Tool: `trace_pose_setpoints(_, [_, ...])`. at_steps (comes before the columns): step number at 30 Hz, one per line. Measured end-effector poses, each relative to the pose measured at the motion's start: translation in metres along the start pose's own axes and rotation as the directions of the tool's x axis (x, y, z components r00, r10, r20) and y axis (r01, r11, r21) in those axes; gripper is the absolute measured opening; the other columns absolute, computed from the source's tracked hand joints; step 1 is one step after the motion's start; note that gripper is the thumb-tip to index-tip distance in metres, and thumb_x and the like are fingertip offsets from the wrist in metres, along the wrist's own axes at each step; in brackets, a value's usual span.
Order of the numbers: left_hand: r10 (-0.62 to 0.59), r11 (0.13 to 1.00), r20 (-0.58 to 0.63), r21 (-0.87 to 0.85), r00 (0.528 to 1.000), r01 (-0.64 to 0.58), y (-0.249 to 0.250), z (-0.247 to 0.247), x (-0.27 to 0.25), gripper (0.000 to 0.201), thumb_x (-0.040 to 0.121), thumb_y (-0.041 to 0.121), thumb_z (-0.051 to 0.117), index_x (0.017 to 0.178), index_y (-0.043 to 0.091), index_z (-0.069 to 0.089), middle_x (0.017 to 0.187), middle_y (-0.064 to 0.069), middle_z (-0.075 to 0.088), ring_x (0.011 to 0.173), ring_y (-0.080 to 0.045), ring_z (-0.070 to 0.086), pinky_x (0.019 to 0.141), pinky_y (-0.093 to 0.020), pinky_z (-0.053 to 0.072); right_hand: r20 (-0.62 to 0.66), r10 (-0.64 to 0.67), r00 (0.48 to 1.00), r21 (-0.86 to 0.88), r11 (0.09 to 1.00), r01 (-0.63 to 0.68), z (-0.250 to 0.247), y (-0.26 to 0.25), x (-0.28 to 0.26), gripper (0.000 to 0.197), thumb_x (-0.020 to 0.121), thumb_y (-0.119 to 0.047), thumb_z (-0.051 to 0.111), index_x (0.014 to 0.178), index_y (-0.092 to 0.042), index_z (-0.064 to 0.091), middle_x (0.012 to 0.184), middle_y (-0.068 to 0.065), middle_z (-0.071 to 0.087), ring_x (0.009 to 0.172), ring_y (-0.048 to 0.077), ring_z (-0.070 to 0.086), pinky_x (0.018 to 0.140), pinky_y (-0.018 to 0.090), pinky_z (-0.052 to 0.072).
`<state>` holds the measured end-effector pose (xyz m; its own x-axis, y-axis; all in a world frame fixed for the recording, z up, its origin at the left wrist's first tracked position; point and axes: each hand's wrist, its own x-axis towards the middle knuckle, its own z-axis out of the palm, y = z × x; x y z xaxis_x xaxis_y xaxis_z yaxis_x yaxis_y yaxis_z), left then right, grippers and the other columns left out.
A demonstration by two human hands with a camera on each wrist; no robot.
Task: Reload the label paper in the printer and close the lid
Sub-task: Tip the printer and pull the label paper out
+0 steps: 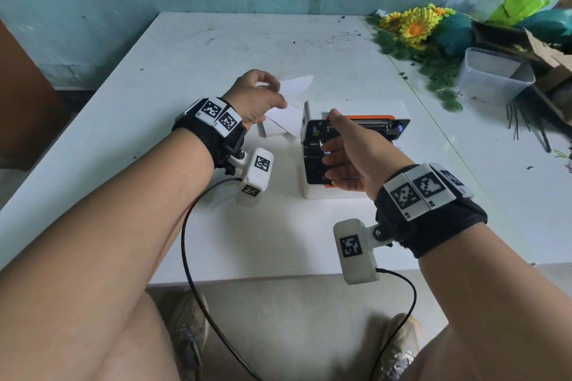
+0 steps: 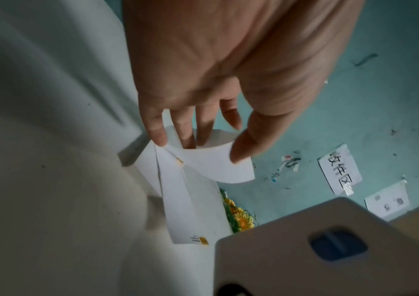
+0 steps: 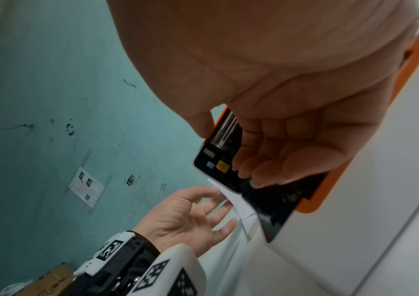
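printer (image 1: 356,148): one white box, orange rim, black inside, lid up, on our worktop (image 1: 192,49) | label paper (image 1: 295,86): one white folded strip, left of it | left hand (image 1: 258,96) pinches paper | right hand (image 1: 346,151) loose over opening, holds nothing

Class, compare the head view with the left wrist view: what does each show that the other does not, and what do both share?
Only the head view shows the right hand reaching into the open printer, plus the clear plastic tub.
Only the left wrist view shows the handwritten paper sign taped to the wall.
Both show the left hand holding the white label paper at its curled top end, the white table, and the yellow artificial flowers.
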<state>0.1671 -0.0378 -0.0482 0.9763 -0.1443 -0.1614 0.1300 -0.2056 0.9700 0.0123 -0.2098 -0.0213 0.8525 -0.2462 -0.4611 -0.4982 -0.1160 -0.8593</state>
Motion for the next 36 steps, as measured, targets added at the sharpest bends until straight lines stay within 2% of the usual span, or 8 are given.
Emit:
trace_pose_setpoints(3, [0.012,0.999,-0.067,-0.031,0.998,-0.014,-0.005,-0.002,0.004,0.04,0.08,-0.01,0.07,0.081,0.024,0.049,0.106,-0.008,0.068,0.093,-0.019,0.063,0.07,-0.028,0.047,0.006,0.006,1.0,0.008,1.0,-0.006,-0.001,0.0,-0.001,0.06,0.105,-0.068,0.049,0.095,-0.013,0.069,0.084,0.004,0.068,0.066,0.021,0.065,0.06,0.029,0.051])
trace_pose_setpoints(6, [0.028,1.0,-0.056,-0.011,0.998,-0.029,-0.004,-0.002,0.003,0.042,0.087,-0.019,0.064,0.073,0.02,0.058,0.102,-0.008,0.069,0.102,-0.017,0.067,0.051,-0.012,0.052,0.006,0.004,1.0,0.005,1.0,-0.005,-0.001,0.0,-0.001,0.06,0.105,-0.068,0.049,0.095,-0.013,0.07,0.084,0.004,0.068,0.066,0.021,0.065,0.059,0.029,0.051])
trace_pose_setpoints(13, [0.028,0.974,0.18,0.217,0.983,-0.067,-0.004,0.001,0.007,0.068,0.084,-0.027,0.038,0.098,0.023,0.082,0.135,0.005,0.066,0.134,-0.007,0.051,0.093,-0.012,0.042,0.002,0.012,1.0,-0.008,1.0,-0.012,0.0,-0.001,-0.001,0.061,0.105,-0.069,0.048,0.094,-0.013,0.069,0.084,0.005,0.068,0.067,0.021,0.065,0.06,0.029,0.051])
trace_pose_setpoints(18, [-0.021,0.953,0.157,0.302,0.987,-0.028,-0.01,-0.001,0.021,0.052,0.088,-0.015,0.052,0.104,0.028,0.076,0.146,-0.002,0.064,0.097,-0.006,0.058,0.074,-0.016,0.037,-0.001,0.007,1.0,-0.009,1.0,-0.007,-0.001,0.0,0.0,0.061,0.105,-0.069,0.049,0.094,-0.013,0.07,0.084,0.004,0.068,0.067,0.021,0.065,0.061,0.029,0.052])
trace_pose_setpoints(21, [0.01,0.963,0.104,0.268,0.994,-0.038,-0.008,-0.004,0.02,0.051,0.092,-0.012,0.052,0.124,0.022,0.074,0.138,-0.009,0.067,0.082,0.002,0.052,0.072,-0.016,0.037,0.027,0.024,0.999,0.016,1.0,-0.024,-0.001,-0.002,-0.002,0.057,0.106,-0.066,0.05,0.092,-0.014,0.068,0.083,0.004,0.068,0.068,0.021,0.064,0.062,0.03,0.051])
trace_pose_setpoints(28, [0.137,0.97,-0.104,0.214,0.985,-0.112,0.002,-0.015,0.012,0.064,0.09,-0.004,0.067,0.15,0.017,0.059,0.132,-0.006,0.065,0.11,-0.025,0.069,0.105,-0.041,0.059,0.155,-0.06,0.986,0.074,0.996,0.049,0.002,-0.007,-0.015,0.044,0.107,-0.052,0.058,0.082,-0.018,0.068,0.068,-0.002,0.069,0.063,0.018,0.065,0.07,0.031,0.042])
trace_pose_setpoints(32, [0.161,0.98,-0.218,0.149,0.963,-0.13,0.003,-0.017,0.009,0.068,0.084,0.006,0.074,0.15,0.016,0.058,0.136,-0.007,0.062,0.123,-0.029,0.068,0.107,-0.039,0.057,0.174,-0.167,0.97,0.069,0.985,0.157,0.009,-0.007,-0.02,0.033,0.108,-0.042,0.062,0.088,-0.017,0.071,0.081,0.002,0.075,0.07,0.019,0.069,0.076,0.033,0.045])
trace_pose_setpoints(36, [0.196,0.98,-0.372,0.057,0.907,-0.189,0.006,-0.019,0.008,0.052,0.089,0.012,0.078,0.14,0.015,0.067,0.1,0.003,0.06,0.089,-0.015,0.067,0.084,-0.013,0.054,0.21,-0.186,0.96,0.112,0.98,0.165,0.01,-0.009,-0.021,0.027,0.11,-0.036,0.061,0.095,-0.016,0.072,0.105,0.016,0.082,0.089,0.025,0.072,0.089,0.038,0.052])
